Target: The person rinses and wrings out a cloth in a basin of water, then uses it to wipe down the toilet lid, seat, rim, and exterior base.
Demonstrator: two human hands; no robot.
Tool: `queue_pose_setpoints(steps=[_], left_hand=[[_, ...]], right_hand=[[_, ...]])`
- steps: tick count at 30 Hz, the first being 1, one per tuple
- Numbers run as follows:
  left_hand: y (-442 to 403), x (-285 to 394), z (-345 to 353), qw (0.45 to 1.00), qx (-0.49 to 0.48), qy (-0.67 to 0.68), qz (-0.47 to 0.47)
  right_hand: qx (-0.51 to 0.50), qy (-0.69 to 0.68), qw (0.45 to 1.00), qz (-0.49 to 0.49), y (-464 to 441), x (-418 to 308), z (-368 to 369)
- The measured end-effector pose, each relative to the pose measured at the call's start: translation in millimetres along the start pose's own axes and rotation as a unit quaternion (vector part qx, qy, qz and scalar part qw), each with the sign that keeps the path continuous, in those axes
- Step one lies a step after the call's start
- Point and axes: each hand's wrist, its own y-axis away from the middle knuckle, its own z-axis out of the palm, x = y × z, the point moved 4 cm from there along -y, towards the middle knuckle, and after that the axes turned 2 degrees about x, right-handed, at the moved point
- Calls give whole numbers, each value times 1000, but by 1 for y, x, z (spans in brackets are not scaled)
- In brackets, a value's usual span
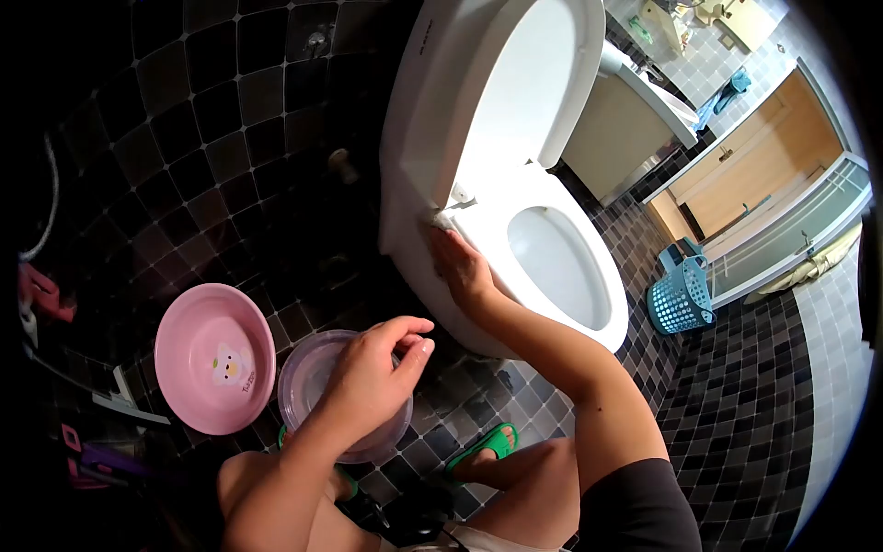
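Note:
My right hand (463, 269) lies against the outer side of the white toilet (418, 230), just below the seat hinge. Its fingers are stretched out along the surface; whether anything is under the palm is hidden. The toilet seat (602, 276) is down on the bowl, and the lid (529, 83) stands raised. My left hand (377, 368) hovers over a clear round plastic basin (391, 437), fingers loosely curled and the thumb apart from them. Nothing shows in it.
A pink basin (207, 386) with a cartoon print sits on the dark tiled floor at left. Green slippers (497, 442) are on my feet. Farther right are a blue laundry basket (681, 299), a cabinet (616, 133) and a wooden door (763, 156).

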Motion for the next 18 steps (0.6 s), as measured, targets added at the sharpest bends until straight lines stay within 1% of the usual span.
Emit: queue_pose_setpoints(steps=[1,2,3,5,7,9,10,12,13,15,16,18], left_hand=[[-2,0,-1,1000,4,1,-6],[-3,2,-4,1000,2,5,-15],[-4,5,-7,1000,4,9,-23],[-4,9,-11,1000,11,7,-25],[-1,8,-10,1000,9,5,-29],[1,3,-10,1000,12,6,-11],[3,4,-9,1000,3,5,-12],[9,10,-8,1000,-10,-3,-15],[11,11,-6,1000,-20,-10,-20],[13,11,-1,1000,-16,-9,-6],[13,12,1,1000,-6,-7,7],[10,12,8,1000,-12,-5,5]], right_hand=[[-64,-143,985,-68,-2,25,-10],[-124,-281,942,-133,-4,38,-16],[-121,-279,944,-130,4,43,-17],[-83,-333,936,-82,47,56,-28],[-75,-353,926,-113,93,66,-33],[-41,-430,900,-50,138,82,-36],[-46,-430,900,-47,160,87,-35],[11,-457,889,-7,195,103,-37],[-34,-491,870,-8,209,108,-36],[-47,-521,852,-11,221,107,-30],[-50,-519,853,-6,223,103,-27],[-38,-438,897,-51,196,94,-32]])
